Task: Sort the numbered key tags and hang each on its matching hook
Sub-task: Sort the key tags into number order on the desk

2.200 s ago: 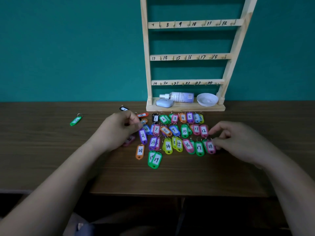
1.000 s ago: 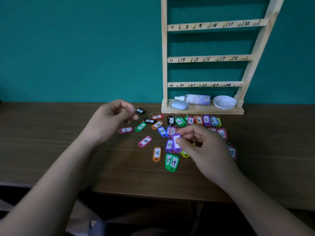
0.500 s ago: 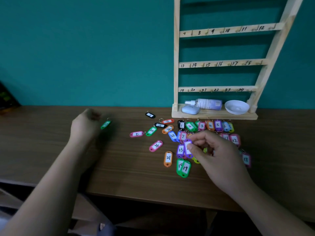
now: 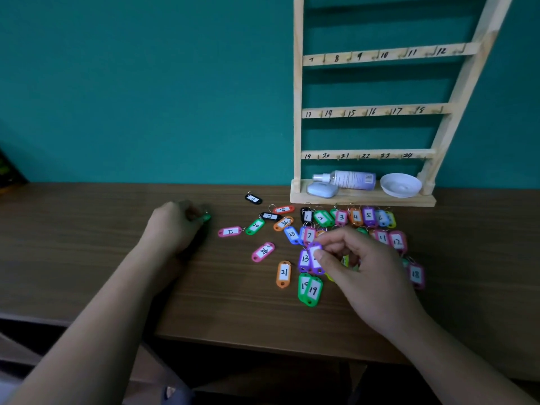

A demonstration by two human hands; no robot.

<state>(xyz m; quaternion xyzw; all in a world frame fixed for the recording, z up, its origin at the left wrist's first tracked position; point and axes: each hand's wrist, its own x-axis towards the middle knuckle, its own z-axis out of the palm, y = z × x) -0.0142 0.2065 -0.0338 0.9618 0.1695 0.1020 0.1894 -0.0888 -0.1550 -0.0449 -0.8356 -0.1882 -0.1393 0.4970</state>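
Several coloured numbered key tags lie spread on the wooden table in front of a wooden hook rack with rails marked 7 to 24. My left hand is far left of the pile, its fingers closed on a green tag whose tip sticks out. My right hand rests over the middle of the pile and pinches a purple tag beside the purple tag 13. The orange tag 21 and green tag 19 lie at the front. Tags under my right hand are hidden.
On the rack's base shelf lie a spray bottle, a small pale blue case and a white dish. A black tag lies apart behind the pile. The teal wall stands right behind the rack.
My left hand has gone out to the left and closed on the stray green tag. My right hand keeps its pinch on the purple tag.
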